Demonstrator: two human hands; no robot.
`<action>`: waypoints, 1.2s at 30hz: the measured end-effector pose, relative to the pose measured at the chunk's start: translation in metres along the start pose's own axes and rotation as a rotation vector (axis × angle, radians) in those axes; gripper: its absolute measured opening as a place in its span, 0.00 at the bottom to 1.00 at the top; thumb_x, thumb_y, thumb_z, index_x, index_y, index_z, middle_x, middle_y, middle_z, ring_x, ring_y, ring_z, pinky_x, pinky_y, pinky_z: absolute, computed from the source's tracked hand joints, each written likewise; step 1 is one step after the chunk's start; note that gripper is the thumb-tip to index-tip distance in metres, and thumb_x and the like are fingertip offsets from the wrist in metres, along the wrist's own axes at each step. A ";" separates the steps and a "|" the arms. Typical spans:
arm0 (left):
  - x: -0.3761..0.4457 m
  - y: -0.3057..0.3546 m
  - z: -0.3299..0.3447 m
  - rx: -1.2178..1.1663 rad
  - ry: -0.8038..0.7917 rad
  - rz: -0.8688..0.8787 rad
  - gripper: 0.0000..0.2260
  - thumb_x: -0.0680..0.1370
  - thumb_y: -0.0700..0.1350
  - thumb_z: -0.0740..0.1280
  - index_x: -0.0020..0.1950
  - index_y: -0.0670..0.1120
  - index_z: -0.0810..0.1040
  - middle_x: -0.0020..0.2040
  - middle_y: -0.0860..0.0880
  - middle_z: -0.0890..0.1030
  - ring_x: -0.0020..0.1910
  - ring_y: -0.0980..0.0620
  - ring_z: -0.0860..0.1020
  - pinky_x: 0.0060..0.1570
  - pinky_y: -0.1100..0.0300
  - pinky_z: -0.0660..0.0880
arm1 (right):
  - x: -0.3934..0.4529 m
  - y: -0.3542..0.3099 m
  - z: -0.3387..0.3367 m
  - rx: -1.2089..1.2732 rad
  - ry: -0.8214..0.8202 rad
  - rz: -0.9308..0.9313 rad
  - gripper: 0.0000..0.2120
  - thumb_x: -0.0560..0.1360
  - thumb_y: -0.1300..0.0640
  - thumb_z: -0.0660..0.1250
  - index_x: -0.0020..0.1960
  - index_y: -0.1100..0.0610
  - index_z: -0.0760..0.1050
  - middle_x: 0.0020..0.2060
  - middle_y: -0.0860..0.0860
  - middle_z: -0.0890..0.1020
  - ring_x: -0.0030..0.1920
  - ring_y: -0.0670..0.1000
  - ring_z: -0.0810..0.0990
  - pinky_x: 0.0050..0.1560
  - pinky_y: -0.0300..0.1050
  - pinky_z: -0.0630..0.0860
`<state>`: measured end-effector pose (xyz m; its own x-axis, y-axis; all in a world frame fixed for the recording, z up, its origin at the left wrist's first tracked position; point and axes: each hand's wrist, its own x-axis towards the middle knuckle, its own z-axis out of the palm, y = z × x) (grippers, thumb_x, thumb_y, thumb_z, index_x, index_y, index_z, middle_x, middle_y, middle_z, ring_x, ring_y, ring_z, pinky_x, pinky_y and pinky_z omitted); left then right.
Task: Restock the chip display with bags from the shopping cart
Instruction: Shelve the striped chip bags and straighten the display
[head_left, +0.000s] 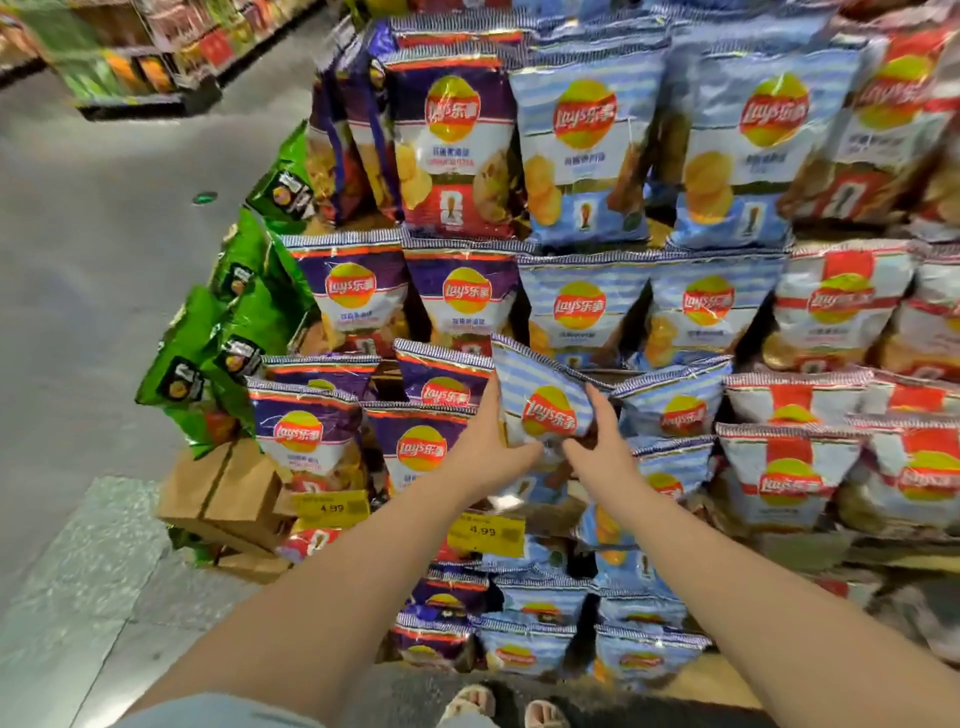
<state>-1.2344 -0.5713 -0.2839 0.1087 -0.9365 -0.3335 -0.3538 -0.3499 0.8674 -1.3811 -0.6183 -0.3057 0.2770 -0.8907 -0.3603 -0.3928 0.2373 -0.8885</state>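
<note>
So this is the placing step, mid-shelf. Both hands are wrapped around 1 light-blue striped foil chip bag with the red and yellow logo (545, 405), holding it tilted, top corner leaning left, right in front of the stepped chip display (587, 270). The left hand (488, 447) grips the bag's left edge with fingers running up its side, and the right hand (602, 441) pinches the lower right part, index finger up along the edge. Neither is loose, both are clearly grasping that bag.

The bag sits in the blue column, between the purple foil chip bags (421, 441) on the left and the other blue striped bags (670, 405) just to the right, with the red and white foil chip bags (789, 478) further over. Looks like there's a gap in the row just below and behind it.

Next move, I'd guess: straighten the bag upright, push it back into that slot so the logo faces out, then let go. The shopping cart isn't in view, so can't say how many are left. 2 yellow price tags reading 4.99 (485, 532) hang lower down
</note>
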 end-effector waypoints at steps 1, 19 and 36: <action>0.007 -0.001 -0.001 -0.021 -0.011 -0.004 0.42 0.77 0.43 0.69 0.78 0.54 0.41 0.66 0.65 0.64 0.66 0.57 0.66 0.56 0.64 0.70 | 0.004 0.000 0.003 -0.012 0.020 0.013 0.34 0.79 0.62 0.61 0.76 0.41 0.49 0.76 0.48 0.56 0.62 0.53 0.72 0.36 0.37 0.71; 0.074 -0.012 -0.006 -0.176 0.118 -0.139 0.40 0.75 0.40 0.71 0.78 0.53 0.48 0.63 0.53 0.72 0.51 0.56 0.78 0.48 0.58 0.79 | 0.050 -0.005 0.009 -0.212 0.167 0.138 0.31 0.79 0.66 0.58 0.77 0.48 0.54 0.64 0.52 0.68 0.38 0.49 0.73 0.28 0.39 0.67; 0.078 0.004 0.001 -0.248 0.108 -0.253 0.25 0.77 0.41 0.65 0.73 0.47 0.63 0.66 0.47 0.74 0.59 0.48 0.76 0.55 0.53 0.76 | 0.068 -0.009 -0.037 -0.268 0.010 0.188 0.24 0.81 0.56 0.59 0.75 0.46 0.61 0.70 0.50 0.69 0.49 0.58 0.80 0.46 0.52 0.77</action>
<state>-1.2288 -0.6459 -0.3066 0.2661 -0.8122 -0.5192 -0.0685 -0.5532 0.8302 -1.3910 -0.6956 -0.3123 0.1694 -0.8449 -0.5074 -0.6532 0.2892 -0.6997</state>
